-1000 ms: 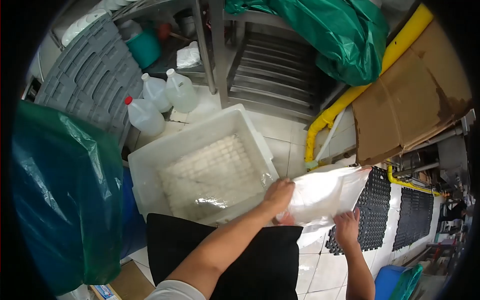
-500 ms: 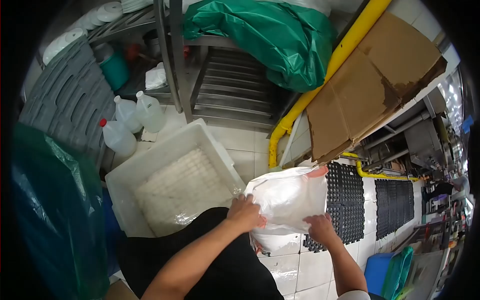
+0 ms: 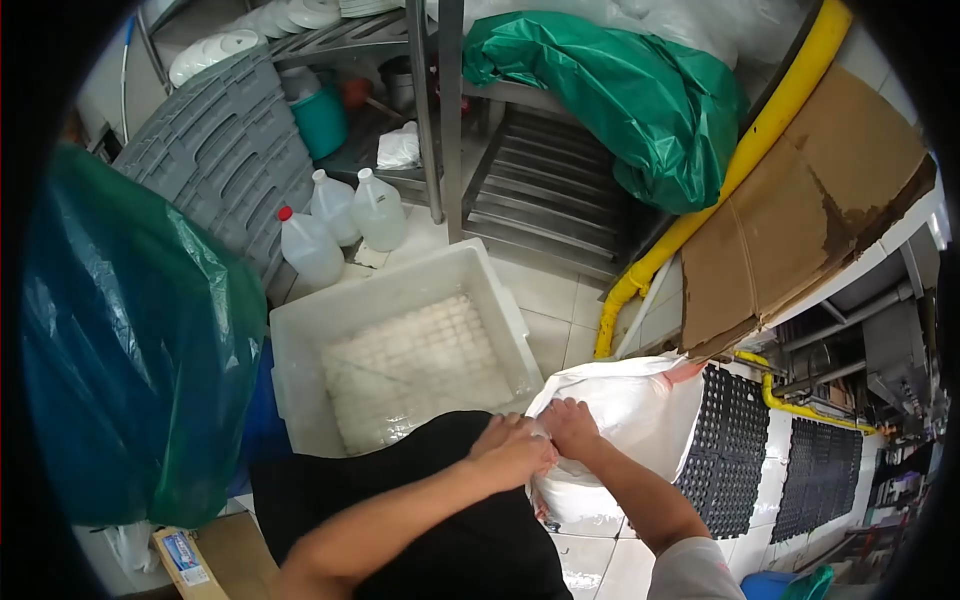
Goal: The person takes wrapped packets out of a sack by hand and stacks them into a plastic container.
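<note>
A white plastic sack with a reddish patch at its far corner stands on the tiled floor in front of me. My left hand is closed on the sack's near left rim. Right beside it, my right hand also has its fingers curled over that rim. The sack's contents cannot be made out. To the left of both hands sits a whitish plastic tub, with shallow cloudy liquid over a grid-patterned bottom.
Several plastic jugs stand behind the tub. A green-bagged bin is at left, near stacked grey crates. A metal rack, yellow pipe and cardboard sheet border the far side. Black rubber mats lie right.
My right hand has moved left from the sack's right side to the near rim, beside my left hand. The view has shifted, so the scene appears farther right.
</note>
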Motion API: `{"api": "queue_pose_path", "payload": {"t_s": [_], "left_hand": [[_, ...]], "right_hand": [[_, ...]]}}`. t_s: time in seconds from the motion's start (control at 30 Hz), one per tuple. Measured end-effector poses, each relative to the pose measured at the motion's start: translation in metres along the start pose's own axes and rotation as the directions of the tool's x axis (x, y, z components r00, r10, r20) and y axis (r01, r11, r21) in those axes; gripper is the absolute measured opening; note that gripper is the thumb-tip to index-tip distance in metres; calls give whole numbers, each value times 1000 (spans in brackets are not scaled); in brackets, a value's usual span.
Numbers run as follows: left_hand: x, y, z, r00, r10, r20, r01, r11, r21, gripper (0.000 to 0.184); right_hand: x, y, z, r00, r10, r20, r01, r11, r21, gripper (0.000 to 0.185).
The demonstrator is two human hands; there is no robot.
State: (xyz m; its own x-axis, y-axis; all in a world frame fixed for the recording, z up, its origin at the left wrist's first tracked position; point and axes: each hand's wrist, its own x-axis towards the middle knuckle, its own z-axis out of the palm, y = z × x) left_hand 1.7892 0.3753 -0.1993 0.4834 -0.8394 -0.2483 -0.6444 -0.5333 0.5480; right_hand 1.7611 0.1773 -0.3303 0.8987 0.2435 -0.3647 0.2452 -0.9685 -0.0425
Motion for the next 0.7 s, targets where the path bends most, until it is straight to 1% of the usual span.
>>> {"api": "queue_pose_path", "payload": {"t_s": [0.03, 0.07, 0.13, 0.17, 0.2, 0.23, 0.27, 0.33, 0.37, 0.4, 0.43, 0.47, 0.53, 0.57, 0.63, 0.67, 0.7], "left_hand": [[-1, -8, 0, 999, 10, -36, -4, 988, 155, 23], [-8, -14, -11, 998, 5, -58, 5, 986, 164, 24], [-29, -21, -36, 1000, -14, -24, 19, 976, 217, 25], [-43, -19, -47, 999, -37, -21, 41, 977, 209, 25], [-58, -17, -59, 995, -76, 63, 57, 965, 254, 26], [-74, -17, -68, 983, -115, 146, 67, 951, 303, 27], [-89, -18, -73, 980, -134, 148, 83, 948, 306, 27], [-113, -21, -78, 940, -203, 273, 136, 960, 245, 32], [-122, -21, -81, 942, -205, 265, 139, 959, 247, 32], [-132, -21, -81, 925, -268, 268, 205, 949, 239, 34], [-143, -23, -80, 903, -327, 279, 269, 936, 228, 37], [-152, -26, -76, 902, -322, 286, 266, 939, 217, 37], [-166, -34, -69, 924, -336, 183, 344, 939, -15, 38], [-169, -39, -68, 931, -314, 187, 325, 945, -29, 38], [-172, -44, -72, 872, -434, 224, 461, 884, -80, 45], [-170, -44, -76, 880, -419, 223, 447, 890, -88, 45], [-169, -44, -85, 883, -430, 187, 454, 884, -114, 47]], "right_hand": [[0, 0, 0, 1000, -11, -1, 11, 1000, -4, 35], [-2, 0, 1, 999, -38, -15, 38, 998, -42, 36], [-1, -4, -4, 996, -78, -34, 76, 994, -75, 37], [-6, -12, -15, 999, -52, 8, 53, 992, -114, 40], [-3, -20, -19, 999, -33, 41, 39, 987, -156, 43], [4, -24, -15, 997, -60, 39, 65, 987, -148, 43], [8, -23, -8, 997, -51, 65, 60, 987, -146, 42], [10, -22, 6, 995, -34, 91, 48, 987, -152, 42], [11, -22, 10, 998, -19, 67, 30, 987, -156, 36], [12, -22, 15, 999, -6, 48, 14, 987, -158, 30], [11, -24, 13, 1000, -17, 22, 21, 986, -166, 30], [9, -25, 8, 999, -16, 34, 21, 986, -167, 30], [7, -22, -1, 996, -92, 16, 93, 990, -110, 25], [4, -20, 0, 997, -74, 30, 77, 990, -120, 25], [6, -14, 6, 995, -86, -49, 85, 996, -21, 20], [6, -8, 9, 996, -73, -44, 72, 997, -30, 20], [8, -3, 12, 995, 7, -100, -2, 998, 55, 17]]}}
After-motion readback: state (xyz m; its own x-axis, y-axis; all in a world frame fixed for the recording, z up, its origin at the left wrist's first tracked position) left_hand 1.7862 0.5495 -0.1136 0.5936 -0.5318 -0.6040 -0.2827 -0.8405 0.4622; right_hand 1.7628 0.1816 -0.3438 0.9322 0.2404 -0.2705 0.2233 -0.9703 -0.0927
